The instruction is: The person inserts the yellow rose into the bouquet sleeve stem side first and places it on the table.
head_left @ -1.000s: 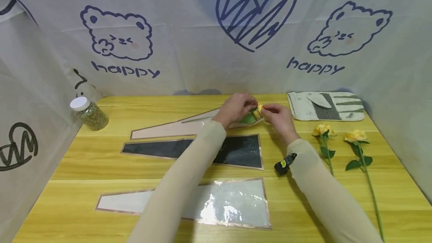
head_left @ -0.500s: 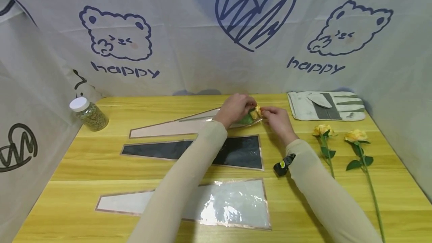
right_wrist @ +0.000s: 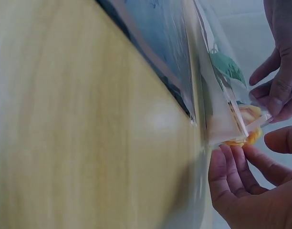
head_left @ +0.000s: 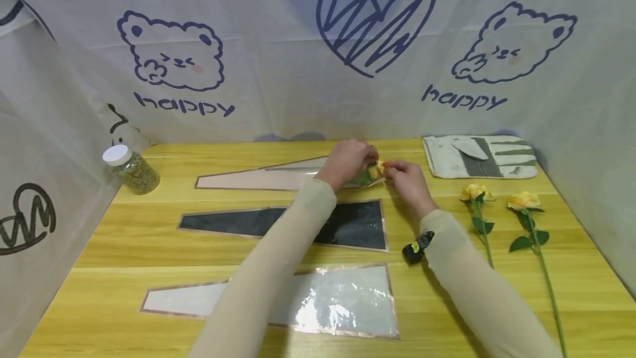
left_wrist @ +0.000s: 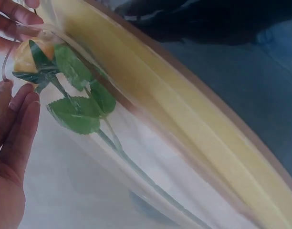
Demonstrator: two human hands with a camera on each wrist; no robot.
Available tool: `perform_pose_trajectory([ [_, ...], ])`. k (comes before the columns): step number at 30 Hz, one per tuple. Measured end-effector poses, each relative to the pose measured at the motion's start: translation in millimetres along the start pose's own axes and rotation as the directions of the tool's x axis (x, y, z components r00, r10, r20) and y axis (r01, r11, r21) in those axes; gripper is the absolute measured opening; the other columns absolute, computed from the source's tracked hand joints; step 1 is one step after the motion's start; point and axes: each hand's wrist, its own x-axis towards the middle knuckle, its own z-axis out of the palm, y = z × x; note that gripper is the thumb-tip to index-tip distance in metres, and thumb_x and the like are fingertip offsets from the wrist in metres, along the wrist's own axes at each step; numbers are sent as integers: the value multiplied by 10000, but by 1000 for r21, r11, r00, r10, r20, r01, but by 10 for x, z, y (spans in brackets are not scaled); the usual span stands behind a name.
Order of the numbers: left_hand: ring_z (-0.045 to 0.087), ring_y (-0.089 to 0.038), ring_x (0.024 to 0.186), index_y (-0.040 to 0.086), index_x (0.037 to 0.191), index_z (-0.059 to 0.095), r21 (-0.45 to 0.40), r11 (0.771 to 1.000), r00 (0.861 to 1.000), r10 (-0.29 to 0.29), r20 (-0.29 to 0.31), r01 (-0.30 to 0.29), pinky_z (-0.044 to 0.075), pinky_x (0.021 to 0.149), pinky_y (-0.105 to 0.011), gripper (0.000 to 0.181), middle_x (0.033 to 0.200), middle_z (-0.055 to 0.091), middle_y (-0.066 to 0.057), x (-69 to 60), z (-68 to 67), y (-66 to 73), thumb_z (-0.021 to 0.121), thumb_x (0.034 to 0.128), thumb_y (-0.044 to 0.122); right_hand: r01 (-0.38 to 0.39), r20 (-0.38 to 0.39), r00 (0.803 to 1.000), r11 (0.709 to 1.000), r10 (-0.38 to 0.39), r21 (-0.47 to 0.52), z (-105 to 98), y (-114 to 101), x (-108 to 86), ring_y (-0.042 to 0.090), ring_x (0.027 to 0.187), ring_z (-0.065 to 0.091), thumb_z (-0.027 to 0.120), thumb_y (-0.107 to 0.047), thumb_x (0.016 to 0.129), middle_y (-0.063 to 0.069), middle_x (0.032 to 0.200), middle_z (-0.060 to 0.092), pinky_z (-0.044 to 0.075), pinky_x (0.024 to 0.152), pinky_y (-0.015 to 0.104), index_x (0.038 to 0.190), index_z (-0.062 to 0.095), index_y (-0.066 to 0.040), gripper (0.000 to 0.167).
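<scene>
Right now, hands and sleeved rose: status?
Left hand pinches mouth of clear sleeve. Right hand at yellow bloom. Rose stem inside sleeve. No obstruction seen.

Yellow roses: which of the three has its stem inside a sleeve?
The rose between the left hand and right hand, its stem in the rearmost sleeve. The other two roses lie loose on the table, outside any sleeve.
</scene>
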Motion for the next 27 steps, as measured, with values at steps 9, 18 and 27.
perform_pose_trajectory([
  [9, 650, -124, 931, 181, 1117, 751, 1, 1000, 1000, 19, -15, -19, 517, 810, -282, 205, 1068, 708, 38, -20, 36, 11, 589, 1001, 137, -4, 57, 998, 1000, 5, -22, 47, 0, 2, 286, 1150, 526, 439, -102, 1011, 197, 1337, 547, 470, 934, 411, 1333, 566, 39, 374],
  [18, 652, -128, 958, 177, 1135, 747, -16, 1000, 999, 6, -35, -7, 519, 816, -284, 229, 1086, 707, 27, -23, 74, 19, 585, 992, 99, -38, 119, 992, 999, 41, -25, 67, -23, -5, 285, 1222, 472, 447, -103, 989, 192, 1380, 506, 430, 997, 444, 1347, 540, 53, 402],
  [27, 646, -130, 971, 189, 1150, 740, -21, 1000, 999, 6, -39, -7, 524, 811, -284, 240, 1108, 689, 32, -50, 98, 9, 570, 996, 116, -24, 208, 977, 997, 40, -79, 56, -31, 17, 310, 1217, 471, 454, -125, 1009, 209, 1393, 494, 425, 996, 452, 1366, 521, 61, 408],
])
